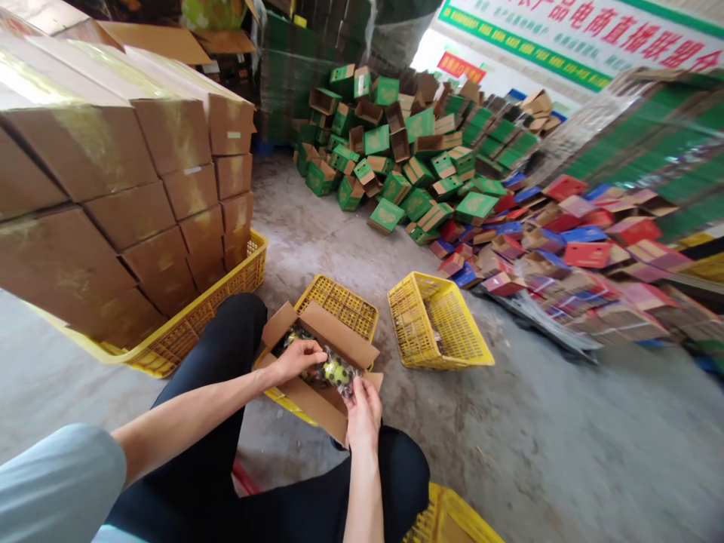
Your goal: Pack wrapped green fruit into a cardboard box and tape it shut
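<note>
Between my knees an open cardboard box (346, 329) rests on an upturned yellow crate (362, 311), its flaps spread outward. Over the box I hold a clear plastic packet (337, 371) with yellow-green, black-spotted contents; what they are I cannot make out. My left hand (299, 360) pinches the packet's left end. On its right end, the fingers of my right hand (363, 403) are closed. More clear-wrapped pieces show inside the box, partly hidden behind my left hand.
Stacked cartons (113, 151) fill a long yellow crate (204, 320) at the left. Another yellow crate (446, 324) stands to the right on the concrete floor. Green boxes (388, 215) and red and blue boxes (588, 253) lie heaped beyond. A yellow crate (452, 516) sits by my right knee.
</note>
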`<state>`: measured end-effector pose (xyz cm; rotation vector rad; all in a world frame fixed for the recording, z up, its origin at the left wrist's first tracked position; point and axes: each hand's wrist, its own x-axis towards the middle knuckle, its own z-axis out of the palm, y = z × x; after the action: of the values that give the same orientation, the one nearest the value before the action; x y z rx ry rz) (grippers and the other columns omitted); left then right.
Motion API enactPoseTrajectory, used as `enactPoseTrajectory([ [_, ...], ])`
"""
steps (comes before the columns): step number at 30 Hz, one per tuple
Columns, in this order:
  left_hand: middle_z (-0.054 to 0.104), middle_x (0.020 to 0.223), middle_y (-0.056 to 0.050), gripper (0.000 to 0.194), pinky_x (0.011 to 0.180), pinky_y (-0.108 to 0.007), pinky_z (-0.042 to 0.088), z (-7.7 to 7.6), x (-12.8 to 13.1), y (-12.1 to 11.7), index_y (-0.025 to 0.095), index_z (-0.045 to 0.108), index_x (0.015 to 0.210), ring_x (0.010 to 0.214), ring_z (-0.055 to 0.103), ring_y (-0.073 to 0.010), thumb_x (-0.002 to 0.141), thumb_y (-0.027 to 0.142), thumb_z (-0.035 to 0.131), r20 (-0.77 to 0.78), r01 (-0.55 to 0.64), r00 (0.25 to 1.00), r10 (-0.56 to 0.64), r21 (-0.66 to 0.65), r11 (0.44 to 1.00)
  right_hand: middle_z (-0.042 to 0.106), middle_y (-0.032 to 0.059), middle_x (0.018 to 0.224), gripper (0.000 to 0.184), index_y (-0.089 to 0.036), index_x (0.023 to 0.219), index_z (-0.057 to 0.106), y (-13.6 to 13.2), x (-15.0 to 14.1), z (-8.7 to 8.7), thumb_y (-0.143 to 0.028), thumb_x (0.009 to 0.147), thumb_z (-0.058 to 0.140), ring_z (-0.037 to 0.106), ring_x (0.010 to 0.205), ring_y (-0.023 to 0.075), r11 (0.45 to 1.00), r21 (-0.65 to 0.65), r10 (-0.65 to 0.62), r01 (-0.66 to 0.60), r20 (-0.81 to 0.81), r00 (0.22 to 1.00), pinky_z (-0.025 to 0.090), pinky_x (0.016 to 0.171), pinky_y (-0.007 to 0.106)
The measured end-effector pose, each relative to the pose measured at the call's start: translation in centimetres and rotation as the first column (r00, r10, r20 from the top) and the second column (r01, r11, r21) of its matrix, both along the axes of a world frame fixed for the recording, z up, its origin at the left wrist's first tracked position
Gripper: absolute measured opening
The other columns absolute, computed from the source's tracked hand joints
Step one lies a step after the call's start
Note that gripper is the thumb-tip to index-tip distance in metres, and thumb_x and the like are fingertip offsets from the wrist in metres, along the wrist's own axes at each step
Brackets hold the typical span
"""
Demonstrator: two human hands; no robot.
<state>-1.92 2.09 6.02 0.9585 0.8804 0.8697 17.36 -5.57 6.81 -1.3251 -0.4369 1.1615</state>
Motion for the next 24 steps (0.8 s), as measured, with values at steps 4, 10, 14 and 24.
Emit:
enactPoseTrajectory([
  [4,0.062,0.069,-0.001,0.050,0.060,-0.024,0.049,-0.4,0.0,0.6,0.014,0.065,0.073,0.062,0.056,-0.0118,0.072,0.061,0.081,-0.035,-0.014,0.999,0.017,0.093,0.996,0.074,0.0005,0.078,0.046,-0.020,0.086,0.069,0.1,0.0,-0.2,-0.052,0.062,0.094,0.068,0.071,0.0159,1.000,0.020,-0.007,0.005,0.061,0.998,0.055,0.062,0.025],
  [10,0.063,0.067,0.000,0.042,0.056,-0.021,0.041,-1.1,-0.7,1.0,0.014,0.069,0.077,0.058,0.055,-0.0104,0.080,0.055,0.076,-0.122,-0.006,0.992,0.031,0.200,0.980,0.078,0.0035,0.087,0.043,-0.021,0.093,0.068,-0.4,0.5,-0.3,-0.048,0.068,0.090,0.072,0.079,0.0199,0.990,-0.007,0.138,-0.138,0.151,0.979,0.058,0.072,0.030],
  [14,0.067,0.071,-0.001,0.043,0.055,-0.023,0.046,-1.3,-0.8,0.6,0.015,0.067,0.090,0.057,0.063,-0.0137,0.082,0.057,0.073,-0.060,0.024,0.998,-0.019,0.084,0.996,0.079,0.0061,0.092,0.039,-0.021,0.096,0.069,-0.6,0.8,-0.3,-0.048,0.073,0.085,0.074,0.085,0.0229,0.978,-0.003,0.201,-0.208,0.266,0.943,0.059,0.082,0.036],
  [24,0.074,0.099,-0.009,0.031,0.083,-0.031,0.057,-1.1,-0.6,0.3,0.015,0.076,0.091,0.089,0.070,-0.0205,0.072,0.038,0.085,0.077,-0.035,0.996,0.037,-0.022,0.999,0.077,0.0148,0.114,0.027,-0.021,0.094,0.069,-0.7,0.7,0.4,-0.046,0.086,0.068,0.076,0.088,0.0258,0.974,0.050,0.137,-0.222,0.652,0.746,0.062,0.077,0.037],
])
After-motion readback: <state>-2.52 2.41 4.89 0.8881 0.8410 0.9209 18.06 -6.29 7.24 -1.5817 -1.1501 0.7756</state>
